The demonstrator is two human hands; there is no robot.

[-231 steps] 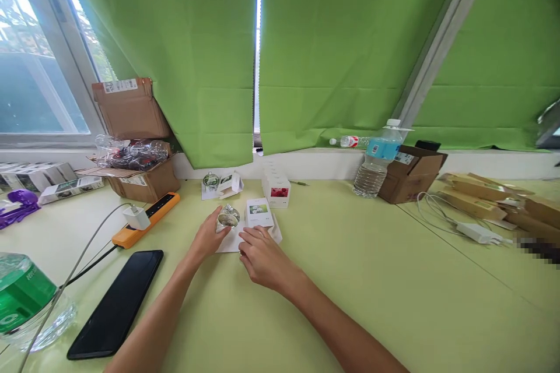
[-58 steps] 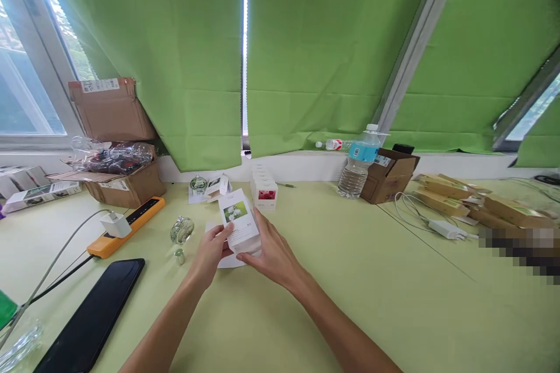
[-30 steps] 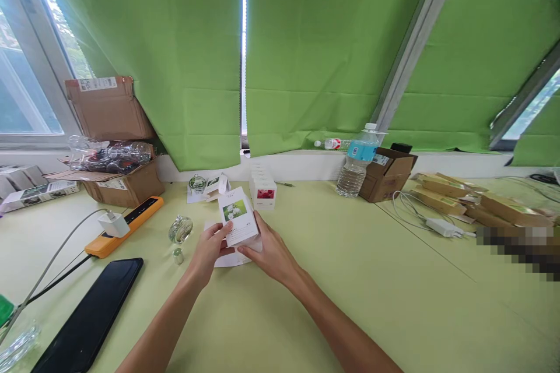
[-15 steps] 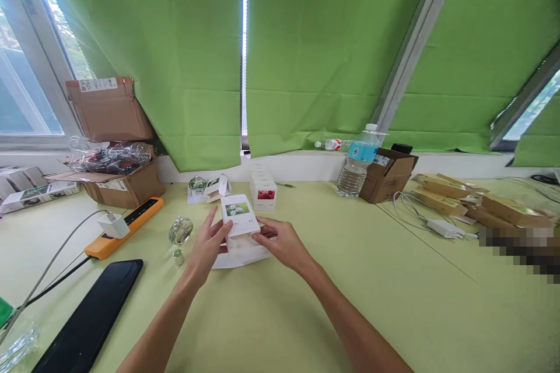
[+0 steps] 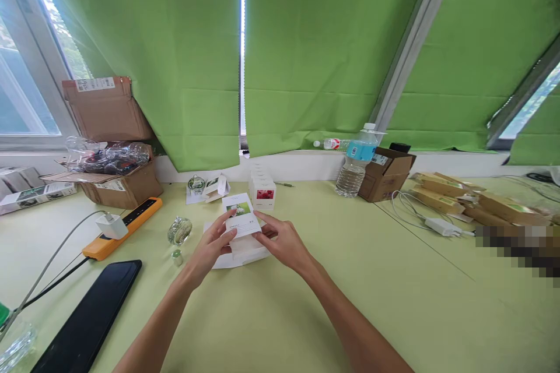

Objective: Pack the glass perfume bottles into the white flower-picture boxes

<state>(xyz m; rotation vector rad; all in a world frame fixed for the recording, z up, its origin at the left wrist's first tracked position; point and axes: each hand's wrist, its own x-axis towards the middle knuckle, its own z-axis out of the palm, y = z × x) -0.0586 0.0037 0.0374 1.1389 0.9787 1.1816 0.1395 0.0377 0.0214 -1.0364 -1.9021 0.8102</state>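
Both my hands hold a small white carton [image 5: 241, 217] with a white-flower picture, just above the table in the middle of the view. My left hand [image 5: 210, 247] grips its left side with thumb and fingers. My right hand [image 5: 283, 240] pinches its right edge. Under the carton lies a white paper insert [image 5: 245, 256]. A round glass bottle [image 5: 179, 229] lies on its side to the left of my left hand, with its small silver cap [image 5: 177, 256] beside it.
A row of white cartons with red pictures [image 5: 263, 193] stands behind. Left: orange power strip [image 5: 126, 224] with charger, black phone [image 5: 83, 317], open cardboard box [image 5: 120, 180]. Right: water bottle [image 5: 356, 164], small brown box [image 5: 387, 173], white adapter with cable [image 5: 440, 225], flat cartons [image 5: 485, 201].
Since the earliest frame the bottle was set down on the left and the carton was picked up. In the last second the carton tilted flatter and my right hand shifted to its right edge.
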